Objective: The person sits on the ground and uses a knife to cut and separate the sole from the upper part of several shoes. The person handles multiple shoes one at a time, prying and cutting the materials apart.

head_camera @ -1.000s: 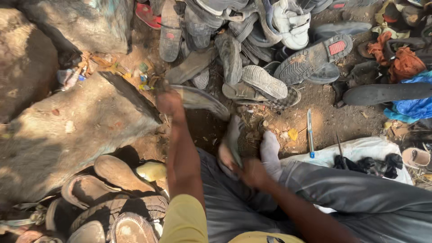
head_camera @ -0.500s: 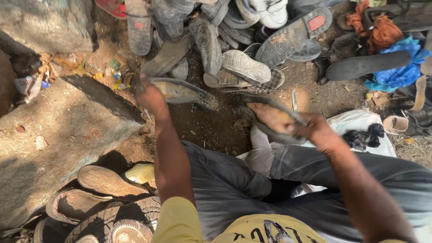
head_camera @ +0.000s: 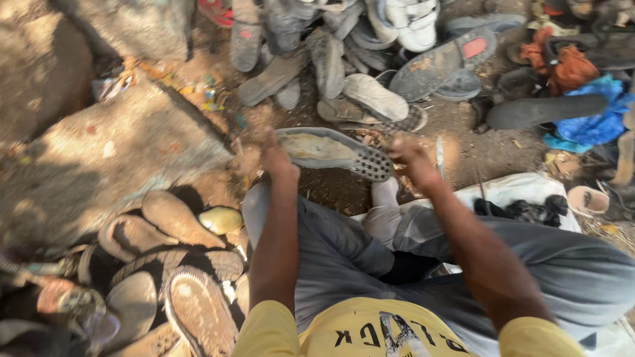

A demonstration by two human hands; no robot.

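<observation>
I sit on the ground in grey trousers and a yellow shirt. A worn grey shoe sole [head_camera: 331, 151] with a studded rim and a dirty tan inside is held in front of my knees. My left hand [head_camera: 278, 164] grips its left end. My right hand [head_camera: 409, 153] is closed on its right end. The sole lies roughly level between both hands, above bare dirt. A thin blue tool [head_camera: 438, 151] lies on the ground just right of my right hand.
A heap of old shoes and soles [head_camera: 357, 59] fills the ground ahead. A large rock [head_camera: 99, 158] lies to the left, with more soles [head_camera: 165, 264] stacked below it. A white sack [head_camera: 516, 188] with black pieces, blue cloth [head_camera: 595, 125] and orange cloth [head_camera: 569, 66] lie to the right.
My left hand has lifted the grey sole off the ground and brought it toward me. My right hand rose from my lap and closed on the sole's other end.
</observation>
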